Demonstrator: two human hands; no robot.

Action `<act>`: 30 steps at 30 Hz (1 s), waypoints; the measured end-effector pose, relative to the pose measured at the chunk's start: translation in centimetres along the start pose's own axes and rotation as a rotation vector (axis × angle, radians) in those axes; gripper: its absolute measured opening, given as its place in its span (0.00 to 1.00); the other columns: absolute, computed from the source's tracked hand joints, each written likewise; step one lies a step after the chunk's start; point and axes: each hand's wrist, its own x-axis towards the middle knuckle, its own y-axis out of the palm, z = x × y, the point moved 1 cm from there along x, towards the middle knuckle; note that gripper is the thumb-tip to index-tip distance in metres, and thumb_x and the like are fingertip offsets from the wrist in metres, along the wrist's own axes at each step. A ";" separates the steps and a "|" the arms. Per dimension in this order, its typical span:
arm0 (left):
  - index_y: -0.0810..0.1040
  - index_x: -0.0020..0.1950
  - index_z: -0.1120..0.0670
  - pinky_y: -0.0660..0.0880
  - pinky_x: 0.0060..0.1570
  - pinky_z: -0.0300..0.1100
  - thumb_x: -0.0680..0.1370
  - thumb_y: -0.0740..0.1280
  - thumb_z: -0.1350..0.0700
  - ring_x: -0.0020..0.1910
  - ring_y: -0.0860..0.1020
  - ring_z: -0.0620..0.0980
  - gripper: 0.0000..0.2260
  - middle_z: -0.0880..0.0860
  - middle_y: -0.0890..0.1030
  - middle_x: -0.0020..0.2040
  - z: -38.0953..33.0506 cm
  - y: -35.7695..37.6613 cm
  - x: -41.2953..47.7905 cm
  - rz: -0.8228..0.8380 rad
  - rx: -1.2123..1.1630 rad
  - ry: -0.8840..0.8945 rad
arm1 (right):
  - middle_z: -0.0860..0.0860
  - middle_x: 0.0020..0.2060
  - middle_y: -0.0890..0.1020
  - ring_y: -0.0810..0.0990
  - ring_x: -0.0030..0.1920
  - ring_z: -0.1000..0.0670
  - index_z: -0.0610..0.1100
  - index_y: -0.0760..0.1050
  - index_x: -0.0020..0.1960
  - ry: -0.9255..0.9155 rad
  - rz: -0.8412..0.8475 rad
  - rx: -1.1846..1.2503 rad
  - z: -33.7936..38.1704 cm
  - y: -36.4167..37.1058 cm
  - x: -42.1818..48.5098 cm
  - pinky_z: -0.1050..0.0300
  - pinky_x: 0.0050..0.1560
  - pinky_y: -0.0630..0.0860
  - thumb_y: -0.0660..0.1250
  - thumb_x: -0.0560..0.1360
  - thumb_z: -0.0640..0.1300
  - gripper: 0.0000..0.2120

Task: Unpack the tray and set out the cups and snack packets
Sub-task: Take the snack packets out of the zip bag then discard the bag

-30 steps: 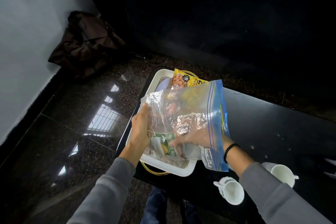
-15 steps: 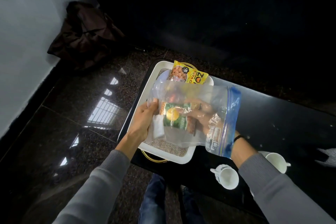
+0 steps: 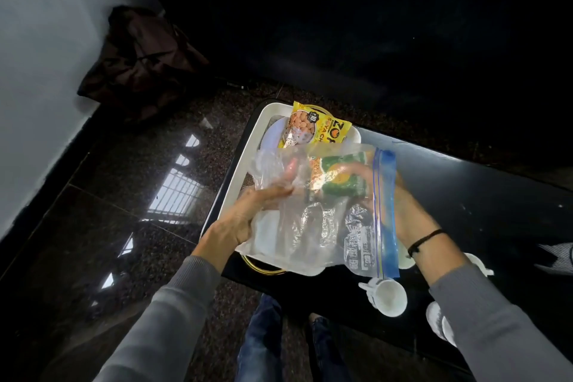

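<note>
A clear zip bag (image 3: 322,226) with a blue seal hangs over the white tray (image 3: 248,146). My left hand (image 3: 245,214) grips the bag's closed left end. My right hand (image 3: 403,205) reaches into the bag through its blue-sealed mouth and holds a green snack packet (image 3: 341,177) there. A yellow snack packet (image 3: 313,130) leans at the tray's far end. A white cup (image 3: 387,298) stands on the black table near its front edge. Another cup (image 3: 477,263) shows behind my right wrist, and a third white piece (image 3: 440,322) sits by my right sleeve.
The black table (image 3: 480,195) extends right of the tray. A dark bag (image 3: 139,59) lies on the glossy stone floor by the white wall at the left. My legs in jeans (image 3: 263,344) stand below the table's front edge.
The zip bag has turned so its blue seal sits further right. The green packet has moved right and up inside it, toward the mouth, held by my right hand.
</note>
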 end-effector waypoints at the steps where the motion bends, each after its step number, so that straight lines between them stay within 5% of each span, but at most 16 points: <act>1: 0.87 0.57 0.45 0.71 0.59 0.50 0.71 0.76 0.46 0.61 0.78 0.52 0.15 0.47 0.88 0.54 -0.2 0.0 0.2 -0.021 -0.001 0.041 | 0.36 0.51 0.84 0.85 0.45 0.47 0.31 0.78 0.62 0.006 -0.006 0.023 -0.2 -0.2 0.2 0.55 0.44 0.83 0.67 0.80 0.36 0.13; 3: 0.86 0.52 0.47 0.69 0.52 0.46 0.78 0.70 0.51 0.53 0.80 0.48 0.06 0.44 0.88 0.45 -0.5 -0.1 0.9 -0.134 -0.036 0.104 | 0.41 0.47 0.86 0.83 0.48 0.43 0.38 0.82 0.54 0.022 -0.075 0.093 -0.4 -0.5 0.2 0.48 0.52 0.81 0.73 0.75 0.37 0.08; 6: 0.83 0.43 0.52 0.74 0.53 0.53 0.80 0.68 0.54 0.42 0.79 0.51 0.08 0.48 0.85 0.38 -0.4 -0.9 2.0 -0.307 -0.218 0.095 | 0.48 0.38 0.88 0.85 0.41 0.51 0.45 0.82 0.46 0.029 -0.144 0.216 -1.1 -1.9 0.2 0.53 0.46 0.80 0.76 0.71 0.39 0.06; 13: 0.80 0.46 0.55 0.62 0.17 0.34 0.83 0.64 0.59 0.16 0.64 0.40 0.08 0.49 0.77 0.37 -2.0 -1.7 2.4 -0.531 -0.465 0.122 | 0.47 0.43 0.85 0.83 0.44 0.49 0.45 0.81 0.46 0.094 -0.220 0.447 -2.5 -3.8 -0.8 0.57 0.38 0.77 0.75 0.72 0.40 0.05; 17: 0.80 0.57 0.56 0.63 0.14 0.32 0.84 0.63 0.58 0.15 0.64 0.40 0.07 0.51 0.79 0.41 -3.4 -1.9 2.5 -0.587 -0.585 0.124 | 0.47 0.44 0.86 0.84 0.44 0.50 0.43 0.81 0.48 0.127 -0.233 0.446 -4.5 -4.2 -0.8 0.57 0.40 0.79 0.75 0.72 0.40 0.06; 21: 0.79 0.45 0.55 0.68 0.16 0.34 0.83 0.65 0.59 0.16 0.71 0.41 0.07 0.51 0.81 0.37 -4.8 -1.4 3.1 -0.612 -0.726 0.123 | 0.48 0.44 0.88 0.86 0.46 0.49 0.43 0.81 0.54 0.138 -0.247 0.349 -6.8 -4.1 0.0 0.57 0.41 0.80 0.77 0.71 0.41 0.12; 27: 0.79 0.49 0.55 0.67 0.18 0.34 0.83 0.66 0.57 0.19 0.68 0.40 0.05 0.50 0.82 0.41 -5.6 -0.9 4.6 -0.532 -0.662 0.100 | 0.44 0.50 0.89 0.88 0.52 0.44 0.40 0.81 0.58 0.168 0.000 0.085 -9.4 -0.9 1.0 0.49 0.56 0.81 0.86 0.59 0.50 0.31; 30: 0.79 0.48 0.55 0.65 0.18 0.34 0.82 0.66 0.56 0.25 0.68 0.44 0.06 0.51 0.81 0.40 -5.5 -1.1 5.2 -0.515 -0.573 0.106 | 0.46 0.50 0.89 0.88 0.53 0.44 0.42 0.79 0.58 0.186 0.073 -0.016 -10.5 1.4 1.6 0.47 0.58 0.80 0.86 0.58 0.52 0.33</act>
